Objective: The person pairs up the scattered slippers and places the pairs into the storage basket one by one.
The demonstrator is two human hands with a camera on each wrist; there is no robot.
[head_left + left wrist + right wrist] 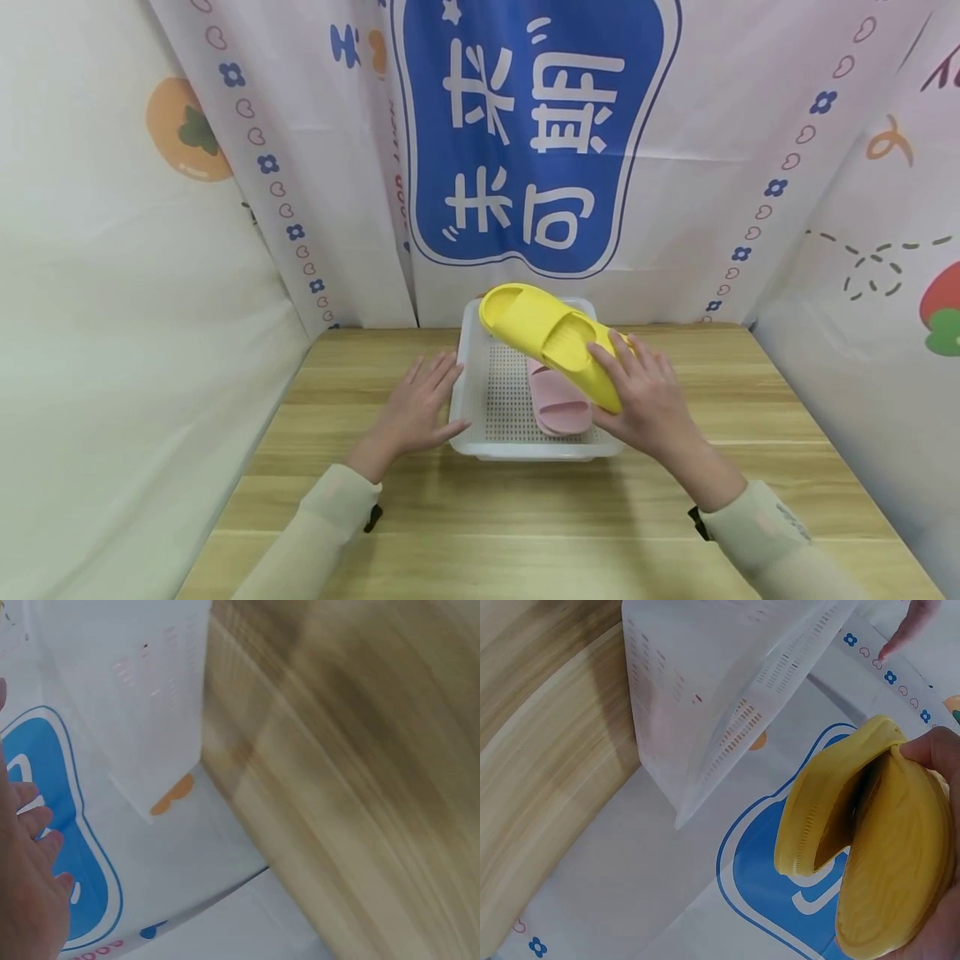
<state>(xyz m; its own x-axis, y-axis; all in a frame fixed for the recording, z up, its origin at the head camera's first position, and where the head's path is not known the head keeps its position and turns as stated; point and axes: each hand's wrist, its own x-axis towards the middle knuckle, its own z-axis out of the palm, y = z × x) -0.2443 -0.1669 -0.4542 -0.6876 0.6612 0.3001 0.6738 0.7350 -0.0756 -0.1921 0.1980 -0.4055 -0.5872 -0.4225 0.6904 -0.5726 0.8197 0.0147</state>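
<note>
My right hand (648, 408) grips a yellow slipper (536, 321) by its heel end, holding it tilted above the basket with the toe toward the far left. In the right wrist view, the yellow slipper (889, 877) shows its strap and footbed, with the thumb at its edge. Below it, a pink slipper (561, 404) lies in the right half of a white perforated basket (468, 400); the yellow one hides part of it. At the basket's left rim is my left hand (416, 408), fingers straight and spread. Its fingers (37, 821) show at the left wrist view's edge.
The basket stands on a wood-grain table (495, 525), close to the back edge. A printed white curtain (352, 292) hangs right behind it, with more cloth walls on the left and right sides.
</note>
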